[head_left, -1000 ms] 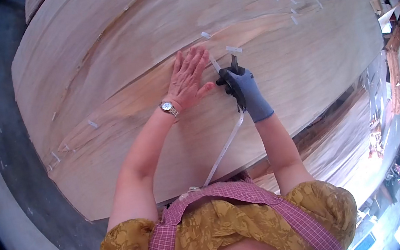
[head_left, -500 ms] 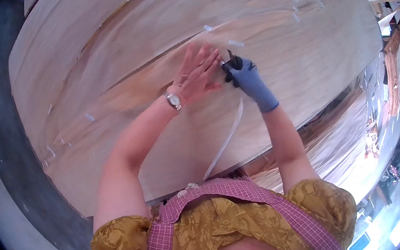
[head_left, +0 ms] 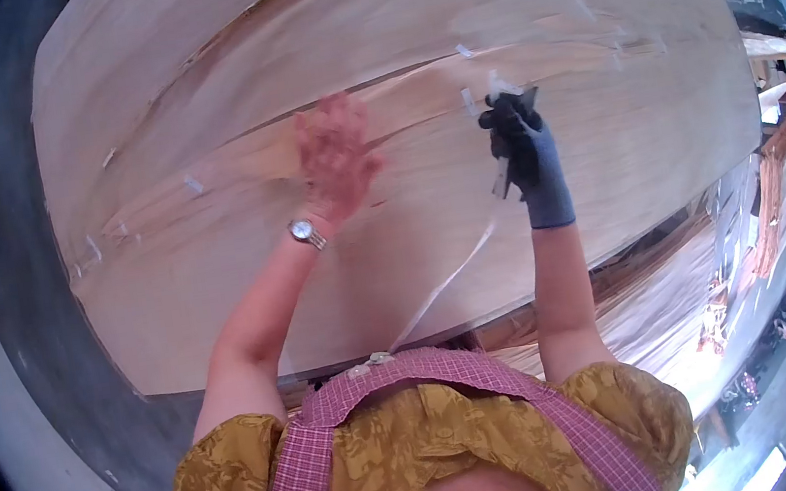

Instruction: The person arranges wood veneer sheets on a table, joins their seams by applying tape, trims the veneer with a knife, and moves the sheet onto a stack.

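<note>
My right hand (head_left: 521,144), in a blue-grey glove with black palm and fingers, is closed around a small knife (head_left: 502,178). Parts of it stick out above and below the fist; its exact shape is hidden. A short piece of white tape (head_left: 497,83) shows at the fingertips. A long white tape strip (head_left: 452,277) runs from my apron front up towards this hand. My bare left hand (head_left: 337,158), blurred, is open with its fingers stretched out over the wood veneer sheet (head_left: 427,201). It holds nothing. A dark split (head_left: 282,118) crosses the veneer beyond it.
Several tape pieces, one a short strip (head_left: 468,101), stick along the splits in the veneer. A dark table edge (head_left: 32,293) curves along the left. More veneer sheets (head_left: 661,319) lie at the lower right, with stacked wood strips (head_left: 781,174) farther right.
My hands have moved apart: the left has lifted away leftward, and the right has shifted right with the knife and turned. White tape now shows at my right fingertips.
</note>
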{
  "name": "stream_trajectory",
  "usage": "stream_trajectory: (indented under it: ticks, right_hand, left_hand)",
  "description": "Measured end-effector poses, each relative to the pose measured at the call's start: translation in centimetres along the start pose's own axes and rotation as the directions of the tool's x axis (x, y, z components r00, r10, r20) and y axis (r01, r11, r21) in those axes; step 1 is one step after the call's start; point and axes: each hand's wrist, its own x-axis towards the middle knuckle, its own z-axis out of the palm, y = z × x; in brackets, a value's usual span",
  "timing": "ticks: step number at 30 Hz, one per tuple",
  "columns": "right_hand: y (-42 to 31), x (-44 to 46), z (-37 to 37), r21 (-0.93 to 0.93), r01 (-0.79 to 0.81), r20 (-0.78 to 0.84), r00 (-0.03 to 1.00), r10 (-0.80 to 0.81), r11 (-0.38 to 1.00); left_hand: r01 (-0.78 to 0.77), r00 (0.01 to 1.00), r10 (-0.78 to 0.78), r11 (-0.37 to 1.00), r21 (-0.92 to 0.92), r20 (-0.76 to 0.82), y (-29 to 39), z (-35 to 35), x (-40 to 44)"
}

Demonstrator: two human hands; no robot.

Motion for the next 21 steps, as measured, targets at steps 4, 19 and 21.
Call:
stream_trajectory:
  ticks: [4,19,21]
  right_hand:
    - [1.7,0.6,3.7,-0.016,-0.051,0.024,0.998,0.051,0.999]
    - [3.4,-1.0,8.6,-0.013,-0.105,-0.016,0.994,0.104,0.994]
    - [4.0,-0.9,8.9,-0.036,-0.076,-0.023,0.997,0.075,0.996]
  left_hand:
    - [0.162,0.987,-0.161,0.972,0.169,-0.022,-4.0,-1.3,1.7]
    - [0.352,0.820,-0.288,0.935,-0.041,0.495,-9.9,-3.9,5.8]
    - [0.382,0.804,-0.323,0.924,-0.017,0.499,-9.9,-3.7,6.1]
